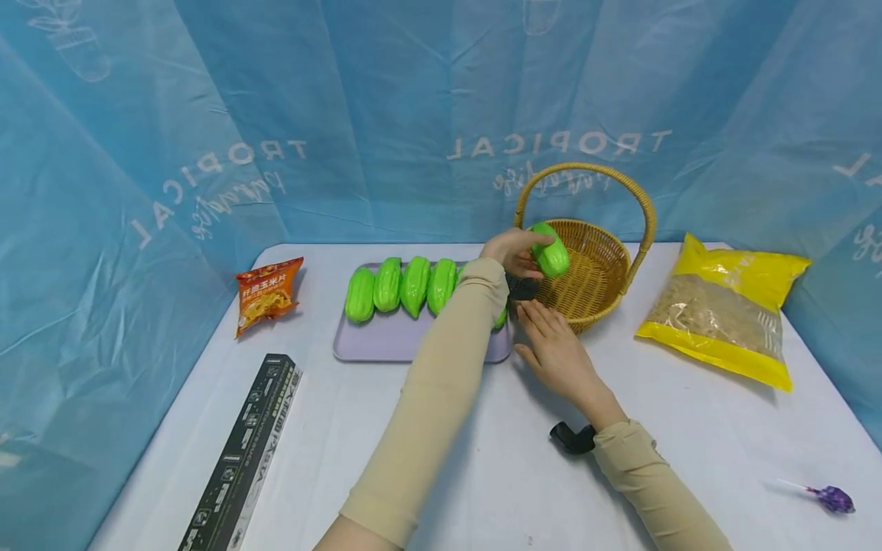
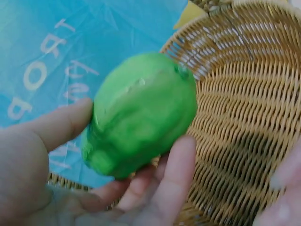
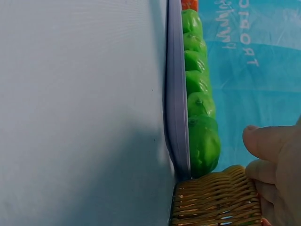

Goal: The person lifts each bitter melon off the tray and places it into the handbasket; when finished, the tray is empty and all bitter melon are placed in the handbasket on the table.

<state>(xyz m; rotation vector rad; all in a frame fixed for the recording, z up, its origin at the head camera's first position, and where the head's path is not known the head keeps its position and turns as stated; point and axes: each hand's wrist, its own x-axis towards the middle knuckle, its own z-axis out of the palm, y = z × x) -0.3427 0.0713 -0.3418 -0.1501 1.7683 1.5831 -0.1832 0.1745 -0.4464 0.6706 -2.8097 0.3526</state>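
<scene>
My left hand (image 1: 518,251) grips a green gourd-shaped vegetable (image 1: 551,250) and holds it over the near rim of a wicker basket (image 1: 606,229). In the left wrist view the thumb and fingers (image 2: 181,160) curl round that vegetable (image 2: 141,113), with the basket's (image 2: 244,117) inside showing below it and nothing seen in it. My right hand (image 1: 551,340) lies flat on the table with straight fingers, its tips next to the basket's base. Several more green vegetables (image 1: 400,285) sit in a row on a lilac tray (image 1: 386,348), also seen edge-on as the tray (image 3: 176,94) beside the basket (image 3: 216,202).
An orange snack bag (image 1: 265,295) lies left of the tray. A long black box (image 1: 244,455) lies at the front left. A yellow bag (image 1: 730,317) sits right of the basket, and a purple lollipop (image 1: 830,497) lies at the front right. Blue sheeting surrounds the white table.
</scene>
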